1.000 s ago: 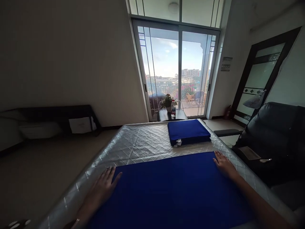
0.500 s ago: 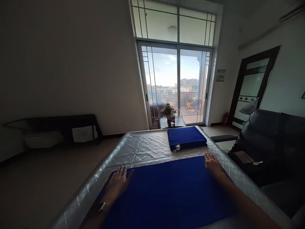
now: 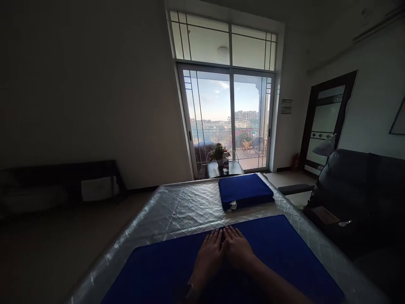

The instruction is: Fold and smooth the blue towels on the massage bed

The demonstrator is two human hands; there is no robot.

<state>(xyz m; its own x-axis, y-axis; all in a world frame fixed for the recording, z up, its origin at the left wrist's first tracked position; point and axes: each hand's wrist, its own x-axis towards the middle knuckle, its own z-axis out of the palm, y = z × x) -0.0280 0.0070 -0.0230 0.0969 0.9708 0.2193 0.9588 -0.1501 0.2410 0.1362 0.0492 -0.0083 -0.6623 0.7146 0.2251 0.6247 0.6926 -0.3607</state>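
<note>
A dark blue cloth (image 3: 278, 261) lies spread flat in front of me, its far corners at the left and right both showing. My left hand (image 3: 209, 253) rests palm down near the middle of its far edge, fingers stretched forward. Right beside it lies my right hand (image 3: 236, 247), also flat on the cloth, and the two hands touch or nearly touch. Neither holds anything. Beyond the cloth sits a folded blue stack (image 3: 245, 189) with a white tag (image 3: 233, 205) at its near side. The cloth's near edge is out of view.
Under the cloth is a silver quilted cover (image 3: 177, 207). A small black table (image 3: 211, 169) with a potted plant (image 3: 218, 153) and a bottle (image 3: 225, 161) stands past its far end. At right is a black armchair (image 3: 363, 190); a low dark bench (image 3: 63, 173) is at left.
Both hands have slid inward along the cloth, from its far left and right corners to the middle of the far edge. The view has tilted up slightly.
</note>
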